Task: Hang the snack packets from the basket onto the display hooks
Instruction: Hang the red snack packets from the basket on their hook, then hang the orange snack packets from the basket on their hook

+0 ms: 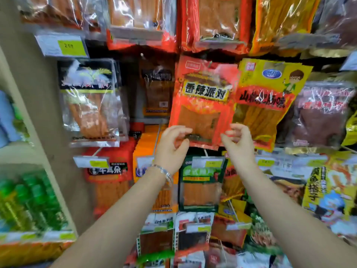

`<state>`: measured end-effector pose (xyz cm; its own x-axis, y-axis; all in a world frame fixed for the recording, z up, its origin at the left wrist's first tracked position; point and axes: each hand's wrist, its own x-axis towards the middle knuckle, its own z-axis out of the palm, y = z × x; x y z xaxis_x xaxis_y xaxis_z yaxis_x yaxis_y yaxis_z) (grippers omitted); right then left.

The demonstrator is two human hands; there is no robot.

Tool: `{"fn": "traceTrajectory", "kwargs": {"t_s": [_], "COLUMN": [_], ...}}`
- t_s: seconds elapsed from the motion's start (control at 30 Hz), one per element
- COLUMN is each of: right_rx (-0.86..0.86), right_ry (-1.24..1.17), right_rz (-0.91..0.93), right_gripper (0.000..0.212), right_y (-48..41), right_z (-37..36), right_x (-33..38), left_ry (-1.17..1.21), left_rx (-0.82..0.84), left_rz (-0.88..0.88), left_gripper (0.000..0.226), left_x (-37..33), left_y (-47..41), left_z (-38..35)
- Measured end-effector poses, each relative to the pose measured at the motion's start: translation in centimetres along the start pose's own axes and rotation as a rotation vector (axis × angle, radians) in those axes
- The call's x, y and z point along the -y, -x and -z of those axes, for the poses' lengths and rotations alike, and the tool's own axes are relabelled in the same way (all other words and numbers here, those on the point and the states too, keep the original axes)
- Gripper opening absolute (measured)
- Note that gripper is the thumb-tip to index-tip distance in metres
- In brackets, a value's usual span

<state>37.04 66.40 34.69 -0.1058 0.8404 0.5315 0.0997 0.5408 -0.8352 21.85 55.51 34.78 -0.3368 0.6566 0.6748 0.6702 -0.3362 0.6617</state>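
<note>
A red snack packet [202,97] with yellow-framed characters hangs slightly tilted from a display hook [209,63] in the middle row. My left hand [172,146] is raised at its lower left corner, fingers loosely curled with a gap between thumb and forefinger. My right hand [238,141] is at its lower right corner, fingers also loosely curled in front of the packet's edge. Neither hand plainly grips the packet. The basket is out of view.
A yellow packet [268,101] hangs right beside the red one, and a clear black-topped packet [88,101] hangs to the left. Rows of hanging packets with price tags [90,161] fill the wall above and below. A beige shelf post [38,117] stands left, with green bottles [29,202].
</note>
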Motion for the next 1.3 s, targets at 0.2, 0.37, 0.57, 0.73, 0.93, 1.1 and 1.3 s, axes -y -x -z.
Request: {"fn": "traceTrajectory", "kwargs": {"t_s": [0.2,0.37,0.57,0.73,0.93,1.1,1.3], "right_rx": [0.362,0.674,1.102,1.628,1.574,1.422,1.284], "right_ry": [0.069,0.203,0.51,0.708,0.69,0.496,0.192], "right_rz": [-0.453,-0.899,-1.151,-0.877,-0.851,-0.886,-0.971], "right_gripper": [0.022,0.011,0.029,0.029,0.023,0.015,0.006], "right_y": [18.4,35.7,50.1,53.1,51.1,52.8,54.6], "right_z": [0.8,3.5,8.1,5.5,-7.3,-19.8,-32.9], "right_x": [-8.9,-14.3,-14.7,-12.9,-10.8,-6.7,-1.0], "left_ry": [0.048,-0.046,-0.161,-0.212,-0.178,-0.119,-0.001], "left_rx": [0.159,0.295,0.392,0.105,0.022,-0.135,-0.189], "left_rz": [0.732,1.393,1.792,1.882,1.984,1.958,1.78], "left_gripper": [0.02,0.012,0.018,0.014,0.014,0.016,0.019], "left_x": [5.4,4.2,0.2,0.3,3.8,8.8,15.3], "left_y": [23.1,44.2,59.3,62.4,64.5,63.9,58.9], "left_z": [0.3,4.1,10.9,16.0,23.5,32.7,43.6]}}
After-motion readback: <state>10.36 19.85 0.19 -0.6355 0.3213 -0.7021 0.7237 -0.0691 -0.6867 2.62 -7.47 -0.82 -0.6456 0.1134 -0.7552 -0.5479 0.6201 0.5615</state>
